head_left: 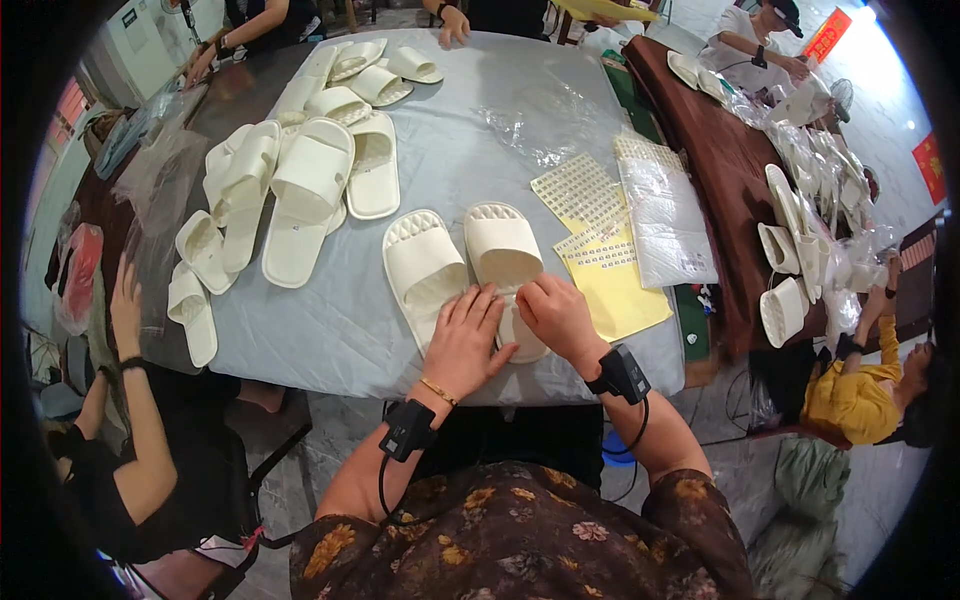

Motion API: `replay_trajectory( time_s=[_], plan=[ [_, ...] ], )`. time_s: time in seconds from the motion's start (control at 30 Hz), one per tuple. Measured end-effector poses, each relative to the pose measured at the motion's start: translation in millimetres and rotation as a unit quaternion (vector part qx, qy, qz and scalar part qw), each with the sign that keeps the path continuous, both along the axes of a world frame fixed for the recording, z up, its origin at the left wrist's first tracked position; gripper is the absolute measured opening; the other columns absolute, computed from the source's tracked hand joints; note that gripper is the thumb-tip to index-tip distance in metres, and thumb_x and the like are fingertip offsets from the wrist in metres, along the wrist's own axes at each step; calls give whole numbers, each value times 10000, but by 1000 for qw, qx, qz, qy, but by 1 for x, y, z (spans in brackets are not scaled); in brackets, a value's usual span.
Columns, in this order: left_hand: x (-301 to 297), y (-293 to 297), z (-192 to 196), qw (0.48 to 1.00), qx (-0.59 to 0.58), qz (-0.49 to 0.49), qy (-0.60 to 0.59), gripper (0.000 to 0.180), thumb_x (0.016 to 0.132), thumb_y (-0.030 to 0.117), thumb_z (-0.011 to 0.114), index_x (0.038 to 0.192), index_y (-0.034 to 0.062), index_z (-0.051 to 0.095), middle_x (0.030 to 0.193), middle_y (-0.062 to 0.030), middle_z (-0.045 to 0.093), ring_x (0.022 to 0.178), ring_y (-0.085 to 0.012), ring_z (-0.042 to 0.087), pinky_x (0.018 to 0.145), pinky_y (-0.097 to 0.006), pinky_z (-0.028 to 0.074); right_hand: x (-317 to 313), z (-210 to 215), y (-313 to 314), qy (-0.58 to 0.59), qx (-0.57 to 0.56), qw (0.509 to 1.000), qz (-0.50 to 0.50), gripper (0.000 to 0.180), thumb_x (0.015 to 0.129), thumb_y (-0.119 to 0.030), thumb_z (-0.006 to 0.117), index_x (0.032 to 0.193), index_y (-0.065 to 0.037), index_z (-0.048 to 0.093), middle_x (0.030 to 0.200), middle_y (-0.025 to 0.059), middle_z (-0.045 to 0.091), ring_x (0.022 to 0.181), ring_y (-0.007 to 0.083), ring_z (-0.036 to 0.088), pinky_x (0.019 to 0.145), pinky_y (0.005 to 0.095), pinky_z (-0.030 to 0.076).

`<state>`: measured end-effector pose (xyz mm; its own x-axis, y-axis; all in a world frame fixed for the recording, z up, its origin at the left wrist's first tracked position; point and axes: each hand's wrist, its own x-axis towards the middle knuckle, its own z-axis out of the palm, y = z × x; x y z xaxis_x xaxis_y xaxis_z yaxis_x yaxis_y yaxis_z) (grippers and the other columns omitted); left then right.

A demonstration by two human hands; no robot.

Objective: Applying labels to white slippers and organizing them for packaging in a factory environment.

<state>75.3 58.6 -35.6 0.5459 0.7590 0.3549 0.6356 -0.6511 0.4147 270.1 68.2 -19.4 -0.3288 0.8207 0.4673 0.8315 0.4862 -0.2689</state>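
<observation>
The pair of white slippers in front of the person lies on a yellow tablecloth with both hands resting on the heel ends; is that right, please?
Not quite: the head view shows the tablecloth is grey, not yellow. The pair of white slippers does lie on it, with the left hand and right hand on the heel ends.

Bare forearms, floral top, a black sensor on each wrist
The left hand has a thin gold bracelet and, below it, a black boxy unit strapped on with a dark cable trailing; the right hand has a matching black unit and looping cable; short sleeves of a dark brown blouse with orange-yellow flowers
</observation>
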Motion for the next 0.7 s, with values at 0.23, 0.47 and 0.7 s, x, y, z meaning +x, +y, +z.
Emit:
replay_trajectory(
  time_s=[0.23,0.47,0.7],
  plan=[
    [1,3,2,1000,-2,1,6,634,808,371,707,1301,11,536,1416,-151,468,1320,-320,419,1102,-457,306,3,-5,3,-69,7,998,5,103,733,-78,647,745,-77,545,760,79,525,756,275,595,668,390,493],
    [-2,2,4,1000,6,5,23,640,810,388,695,1298,6,536,1412,-146,475,1315,-303,426,1099,-439,311,6,6,-10,-14,-59,998,-1,177,782,-54,640,950,-84,689,892,75,624,833,284,624,735,383,520],
    [-2,1,4,1000,-2,1,14,630,816,379,696,1303,15,533,1424,-151,462,1329,-312,407,1101,-453,302,2,3,-20,-63,-87,994,-21,437,747,-30,620,1180,-87,632,1085,95,588,966,280,596,793,368,503]
  ],
)
